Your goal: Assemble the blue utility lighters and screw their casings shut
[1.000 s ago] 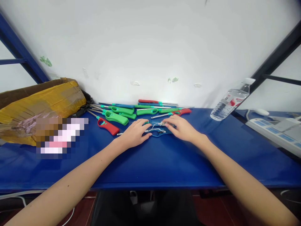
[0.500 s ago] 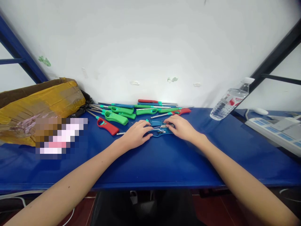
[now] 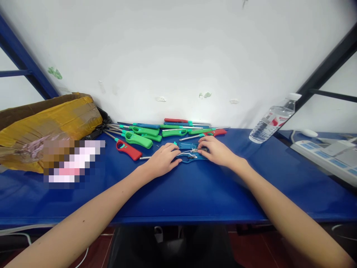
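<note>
A blue see-through gas lighter (image 3: 184,160) lies opened on the table, its inner wire and small metal parts (image 3: 193,151) showing. Its metal tube (image 3: 144,158) sticks out to the left, passing under my left hand (image 3: 165,157). The fingers and thumb of that hand are closed around the front end of the casing. My right hand (image 3: 216,149) has its thumb and fingers pinched over the handle end, at the inner parts; its fingertips partly hide what they grip. Just behind is a loose blue casing half (image 3: 186,145), partly covered by the right fingers.
Several green lighters (image 3: 139,139), a red lighter (image 3: 128,149) and others lie in a heap along the wall. A taped cardboard box (image 3: 55,115) stands at left. On the right are a water bottle (image 3: 272,121) and a white device (image 3: 320,154). The blue table (image 3: 178,197) ends in front.
The right fingers have shifted slightly at the inner parts, showing a bit more of the metal piece. The left hand stays on the lighter. The whole view has moved a little.
</note>
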{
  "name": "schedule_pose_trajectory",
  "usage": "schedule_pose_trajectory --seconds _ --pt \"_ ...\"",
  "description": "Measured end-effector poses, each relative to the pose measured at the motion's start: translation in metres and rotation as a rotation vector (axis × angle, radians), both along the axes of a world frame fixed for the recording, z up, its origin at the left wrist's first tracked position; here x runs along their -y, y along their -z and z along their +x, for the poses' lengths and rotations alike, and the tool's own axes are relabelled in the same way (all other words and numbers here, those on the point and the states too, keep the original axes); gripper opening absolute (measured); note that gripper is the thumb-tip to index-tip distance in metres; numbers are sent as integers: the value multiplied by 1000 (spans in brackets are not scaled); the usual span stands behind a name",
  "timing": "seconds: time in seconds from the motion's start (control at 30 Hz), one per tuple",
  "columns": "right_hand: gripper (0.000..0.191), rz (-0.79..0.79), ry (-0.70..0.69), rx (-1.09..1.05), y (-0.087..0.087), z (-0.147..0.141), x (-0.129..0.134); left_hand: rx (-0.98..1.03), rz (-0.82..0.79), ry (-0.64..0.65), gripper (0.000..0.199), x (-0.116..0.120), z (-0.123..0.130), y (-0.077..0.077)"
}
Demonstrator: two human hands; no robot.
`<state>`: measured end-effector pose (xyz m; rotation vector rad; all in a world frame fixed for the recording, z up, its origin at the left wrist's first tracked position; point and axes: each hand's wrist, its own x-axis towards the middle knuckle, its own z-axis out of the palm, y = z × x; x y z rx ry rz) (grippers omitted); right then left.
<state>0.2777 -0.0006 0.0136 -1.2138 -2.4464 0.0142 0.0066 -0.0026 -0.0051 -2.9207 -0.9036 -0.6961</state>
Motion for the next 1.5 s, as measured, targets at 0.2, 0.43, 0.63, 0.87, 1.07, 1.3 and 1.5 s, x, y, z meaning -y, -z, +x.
schedule_pose_trajectory --seconds 0.2,0.43,0.63,0.87,1.07,1.3,1.5 --pt "17 12 -41 -28 -6 -4 5 2 -15 -3 26 1 0 -1" --pt "17 -45 -131 -33 -9 -18 18 4 -23 -8 26 -1 0 1" --pt "17 -36 -147 -45 -9 -21 19 4 -34 -5 25 1 0 -1" --pt "16 -35 -127 -72 -11 -19 18 9 -19 -4 25 0 0 -1" --pt "17 -5 -122 -86 -9 -20 20 6 -28 -12 20 2 1 -4" --pt "18 5 -146 -62 -11 -23 23 21 -38 -2 16 3 2 -4" --pt "22 15 -133 -36 -12 -23 24 28 -37 -6 18 4 3 -5"
